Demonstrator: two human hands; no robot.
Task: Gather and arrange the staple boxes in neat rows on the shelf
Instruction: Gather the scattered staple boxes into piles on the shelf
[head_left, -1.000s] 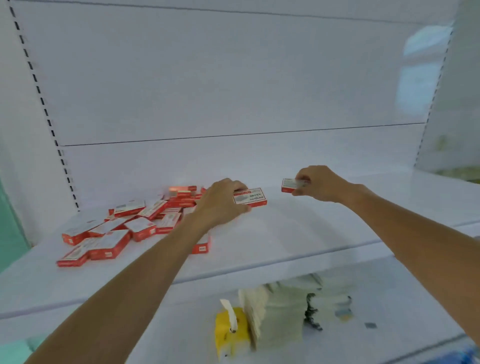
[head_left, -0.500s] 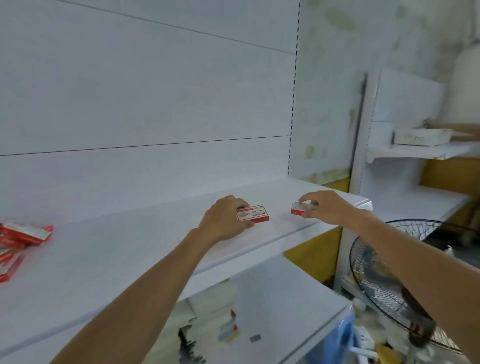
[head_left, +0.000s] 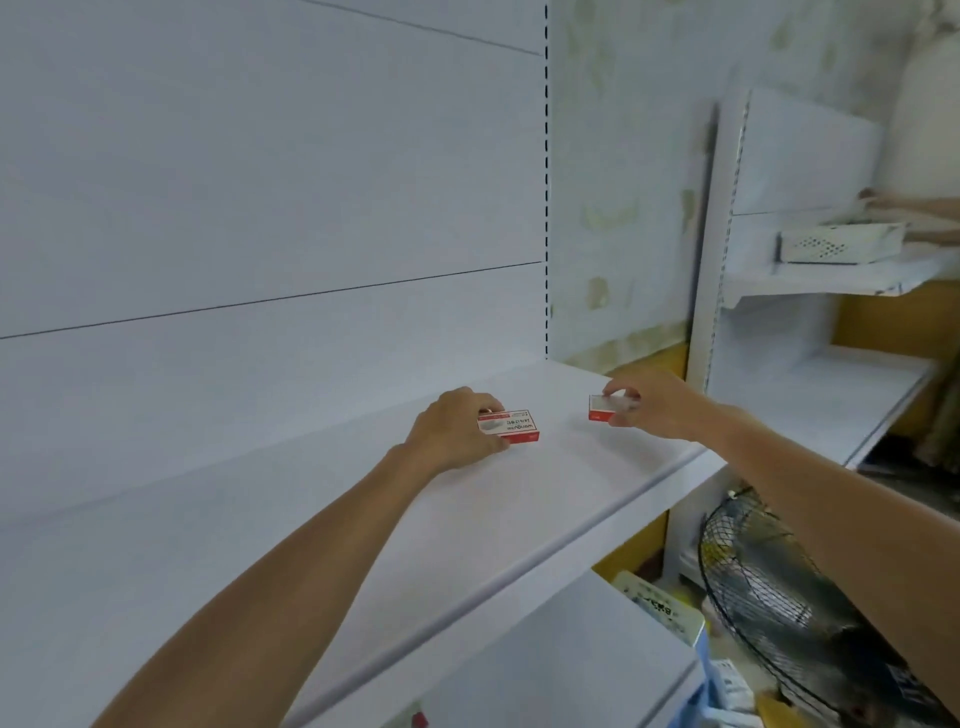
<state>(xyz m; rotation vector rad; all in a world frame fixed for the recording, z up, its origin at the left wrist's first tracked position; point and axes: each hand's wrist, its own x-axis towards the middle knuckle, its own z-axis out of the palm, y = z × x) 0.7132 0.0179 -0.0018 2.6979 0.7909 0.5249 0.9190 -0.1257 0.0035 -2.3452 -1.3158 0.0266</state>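
My left hand (head_left: 452, 428) grips a red and white staple box (head_left: 511, 427) just above the white shelf (head_left: 363, 545), near its right end. My right hand (head_left: 652, 408) pinches a second, smaller-looking staple box (head_left: 601, 408) by its end, a short way right of the first and close to the shelf's right edge. Both boxes are low over the shelf surface; I cannot tell whether they touch it. The pile of other staple boxes is out of view to the left.
The white back panel (head_left: 260, 208) rises behind the shelf. To the right stands another white shelf unit (head_left: 831, 275) with a perforated tray (head_left: 839, 244). A black fan grille (head_left: 779, 597) sits on the floor at lower right. A lower shelf (head_left: 545, 665) lies beneath.
The view has swung right along the shelf, so the pile of boxes has left the frame. Both hands carried their boxes to the shelf's right end and hold them lower now.
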